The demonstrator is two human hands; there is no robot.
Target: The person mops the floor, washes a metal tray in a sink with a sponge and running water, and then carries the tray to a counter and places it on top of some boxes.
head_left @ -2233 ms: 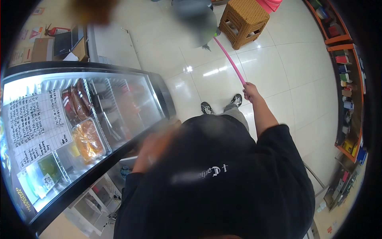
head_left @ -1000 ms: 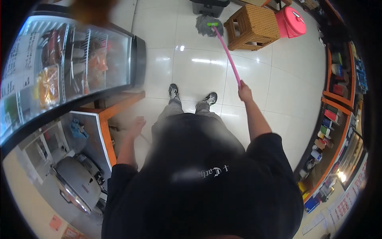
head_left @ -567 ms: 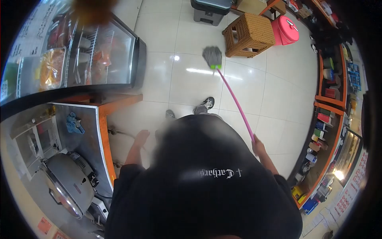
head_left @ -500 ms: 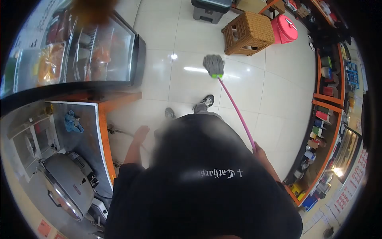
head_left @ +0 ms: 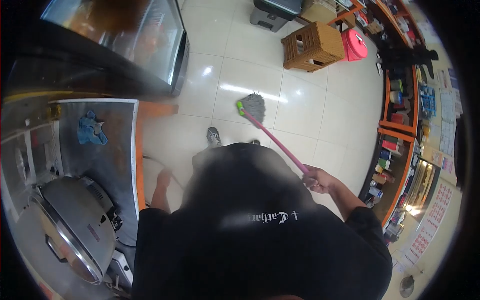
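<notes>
A mop with a pink handle (head_left: 280,143) slants across the floor. Its grey string head (head_left: 254,106) lies on the tiles in front of my feet, joined by a green clip (head_left: 240,108). My right hand (head_left: 318,180) is closed around the handle, to the right of my body. At my left side hangs my left hand (head_left: 163,179), beside the orange-edged counter (head_left: 141,165). It touches nothing that I can see, and its fingers are blurred.
Ahead stand a brown woven-pattern stool (head_left: 315,47), a pink bucket (head_left: 356,46) and a dark grey bin (head_left: 275,14). A glass-front fridge (head_left: 170,50) is at the left. Orange shelves (head_left: 397,127) line the right. A grey lidded appliance (head_left: 75,220) sits by the counter.
The mop head has swung left and nearer, and its clip now faces left. My right hand has come up and slightly inward with the handle. My left hand has dropped back; my feet have shifted.
</notes>
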